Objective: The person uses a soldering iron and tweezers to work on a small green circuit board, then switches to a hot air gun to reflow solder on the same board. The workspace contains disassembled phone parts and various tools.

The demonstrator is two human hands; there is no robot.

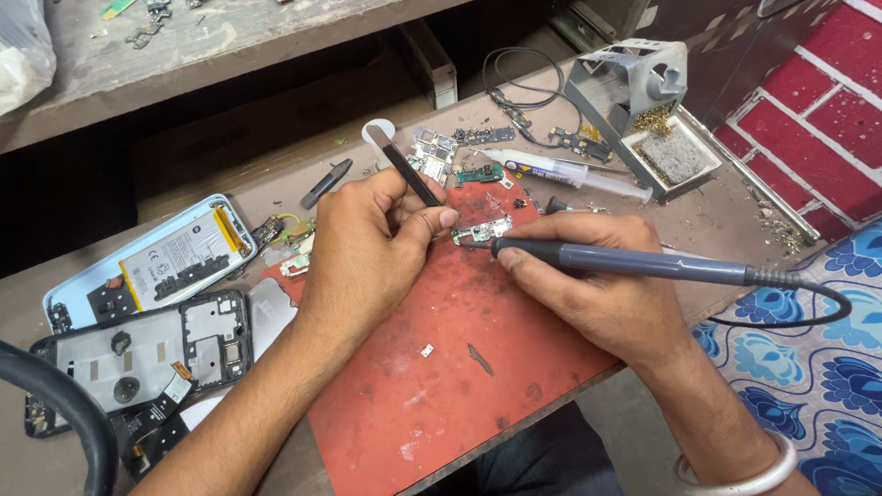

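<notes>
Right hand (597, 294) grips soldering iron (634, 264); tip hidden at small board (482, 232).

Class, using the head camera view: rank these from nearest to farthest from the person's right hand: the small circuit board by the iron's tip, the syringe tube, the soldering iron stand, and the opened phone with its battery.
From the right hand:
1. Small circuit board, just left of its fingertips.
2. Syringe tube, behind it on the bench.
3. Soldering iron stand, far back right.
4. Opened phone with battery, far left.

white rectangular battery label (176, 260) with dark print, yellow-edged, inside the pale blue phone shell (64, 292) at far left; syringe tube (542, 165) bearing a white-and-blue label, upper centre.
</notes>
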